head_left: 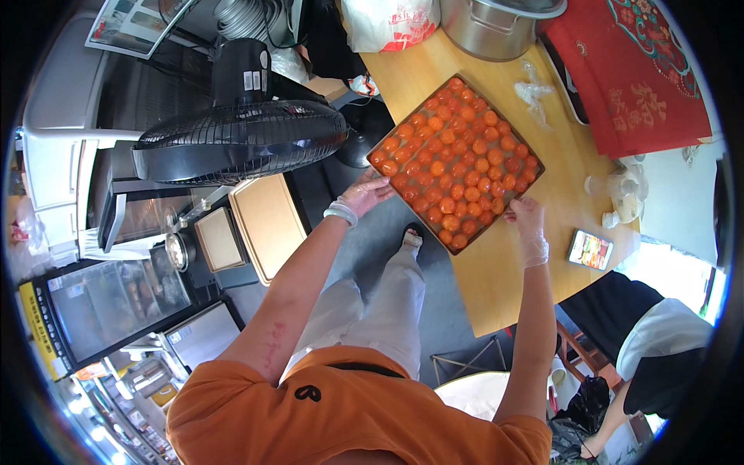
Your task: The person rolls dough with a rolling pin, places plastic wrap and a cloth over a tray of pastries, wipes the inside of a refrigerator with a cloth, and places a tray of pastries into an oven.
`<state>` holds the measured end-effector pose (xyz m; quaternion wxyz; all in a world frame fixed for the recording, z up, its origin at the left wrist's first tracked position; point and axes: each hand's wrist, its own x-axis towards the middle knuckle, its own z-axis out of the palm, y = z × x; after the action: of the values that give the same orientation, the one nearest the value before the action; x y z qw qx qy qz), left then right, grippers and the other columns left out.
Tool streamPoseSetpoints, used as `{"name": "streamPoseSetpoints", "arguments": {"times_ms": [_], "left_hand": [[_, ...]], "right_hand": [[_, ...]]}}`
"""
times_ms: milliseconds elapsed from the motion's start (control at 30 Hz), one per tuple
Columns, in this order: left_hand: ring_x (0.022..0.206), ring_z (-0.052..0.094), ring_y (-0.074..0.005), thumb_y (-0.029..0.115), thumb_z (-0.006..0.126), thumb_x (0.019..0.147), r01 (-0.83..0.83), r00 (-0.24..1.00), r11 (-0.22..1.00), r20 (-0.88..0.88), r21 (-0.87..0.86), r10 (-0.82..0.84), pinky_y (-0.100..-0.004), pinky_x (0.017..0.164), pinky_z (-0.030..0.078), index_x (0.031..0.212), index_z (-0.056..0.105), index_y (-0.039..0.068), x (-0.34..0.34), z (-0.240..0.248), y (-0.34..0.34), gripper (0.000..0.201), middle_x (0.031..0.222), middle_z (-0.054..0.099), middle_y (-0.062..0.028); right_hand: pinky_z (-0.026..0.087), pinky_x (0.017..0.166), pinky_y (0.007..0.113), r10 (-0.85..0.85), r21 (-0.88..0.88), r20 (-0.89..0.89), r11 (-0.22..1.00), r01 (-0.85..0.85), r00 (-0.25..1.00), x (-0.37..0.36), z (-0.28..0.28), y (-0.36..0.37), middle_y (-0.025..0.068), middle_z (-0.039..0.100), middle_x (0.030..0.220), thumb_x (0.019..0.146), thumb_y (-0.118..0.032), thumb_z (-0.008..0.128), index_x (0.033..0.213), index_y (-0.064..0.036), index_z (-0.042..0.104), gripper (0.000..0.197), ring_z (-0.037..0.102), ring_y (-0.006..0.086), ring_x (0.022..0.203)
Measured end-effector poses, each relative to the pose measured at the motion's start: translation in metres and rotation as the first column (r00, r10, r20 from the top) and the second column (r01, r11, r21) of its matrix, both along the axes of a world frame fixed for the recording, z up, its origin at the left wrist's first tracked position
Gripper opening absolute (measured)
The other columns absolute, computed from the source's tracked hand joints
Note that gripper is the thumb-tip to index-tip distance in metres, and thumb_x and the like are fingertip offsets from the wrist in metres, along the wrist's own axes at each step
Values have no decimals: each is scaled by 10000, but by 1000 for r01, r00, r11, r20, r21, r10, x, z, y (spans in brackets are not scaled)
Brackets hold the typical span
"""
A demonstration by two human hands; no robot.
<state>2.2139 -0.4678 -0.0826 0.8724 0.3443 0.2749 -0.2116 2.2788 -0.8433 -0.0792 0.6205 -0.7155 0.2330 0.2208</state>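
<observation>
A square baking tray [412, 115] filled with rows of shiny orange egg yolks [463, 164] sits at an angle over the left side of the wooden table [496, 291]. Its left corner juts past the table's edge. My left hand [366, 194], in a clear plastic glove, grips the tray rim at that left side. On the opposite, right-hand side, my right hand [528, 219], also gloved, has its fingers closed at the rim near the front. The undersides of the tray and the fingertips beneath it are hidden.
A black fan [244, 143] stands left of the table, near empty trays [267, 225]. A steel pot [492, 31], white bag [391, 23], red cloth [635, 85] and phone [590, 249] are on the table. Another person [666, 341] is at right.
</observation>
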Motion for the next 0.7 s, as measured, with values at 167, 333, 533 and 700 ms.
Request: {"name": "streamPoseSetpoints", "arguments": {"times_ms": [167,333,533,700], "left_hand": [[1150,477,-199,61,608,809,56,998,998,30,27,-56,-402,1009,357,1306,363,127,-34,13,3,558,1242,487,-42],[1125,489,-153,68,647,783,143,987,986,63,80,-148,-331,970,392,1258,415,97,-62,14,2,529,1214,503,-20],[1061,503,-123,96,657,772,106,993,982,32,156,-112,-300,905,419,1250,425,120,-79,31,-7,532,1173,517,7],[1006,522,-118,101,648,763,19,998,997,62,73,-24,-290,881,436,1242,433,123,-118,59,-6,525,1141,527,8]], "right_hand": [[518,554,292,-89,85,-157,991,104,984,-35,14,8,112,588,741,820,-177,614,919,38,557,243,605,187,630],[524,609,324,-127,228,-227,957,180,966,-55,9,-4,94,556,752,825,-258,620,972,26,561,325,584,194,656],[503,609,292,114,264,-109,961,-81,988,-62,9,-11,47,545,744,832,-218,546,973,-5,576,257,564,161,632],[484,595,275,166,193,-36,969,-156,985,-107,22,-7,39,575,776,810,-159,523,1004,5,589,262,553,134,625]]}}
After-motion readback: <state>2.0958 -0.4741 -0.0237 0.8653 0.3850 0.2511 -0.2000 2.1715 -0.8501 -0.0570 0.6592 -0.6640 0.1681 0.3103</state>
